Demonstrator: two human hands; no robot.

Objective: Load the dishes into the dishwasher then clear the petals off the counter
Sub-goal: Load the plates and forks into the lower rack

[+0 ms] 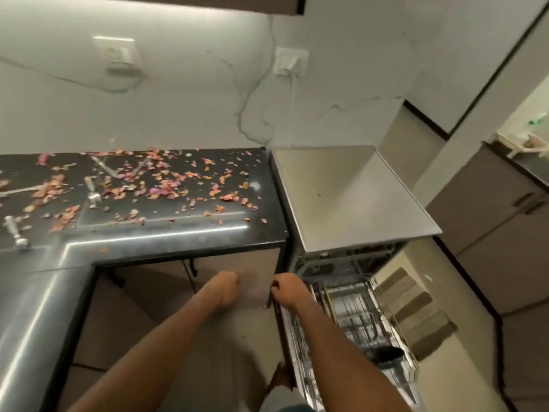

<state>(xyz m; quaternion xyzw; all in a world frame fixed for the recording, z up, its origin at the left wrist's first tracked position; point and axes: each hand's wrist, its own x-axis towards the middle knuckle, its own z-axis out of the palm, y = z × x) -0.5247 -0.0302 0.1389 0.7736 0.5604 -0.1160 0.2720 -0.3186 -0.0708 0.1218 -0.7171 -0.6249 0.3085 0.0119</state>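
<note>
Petals (pixel 166 185), pink and orange and too many to count, lie scattered over the black counter (pixel 184 233), thickest across its middle and back edge and thinning toward the right-hand corner and front edge. Among them lie pieces of cutlery: one metal-handled piece (pixel 93 193) near the middle, another (pixel 15 230) close to the left edge of the view, a pair of tongs (pixel 118 169) toward the back edge, and a long thin piece at the far left whose kind cannot be told. That makes four utensils that can be counted, all blurred.

Just beside the counter's right-hand end stands the dishwasher (pixel 350 203), its flat steel top bare. Its lower rack (pixel 362 316) is drawn out toward the person, with a dark bowl-like dish (pixel 386 353) lying near the rack's front end.

Both arms reach forward below the counter's front edge. The left hand (pixel 227 285) is curled into a fist and holds nothing, in front of the cabinet door. The right hand (pixel 285 289) has its fingers curled at the left edge of the dishwasher opening; whether they grip anything cannot be told.

On the wall behind, a white cord hangs from a socket (pixel 291 62).
</note>
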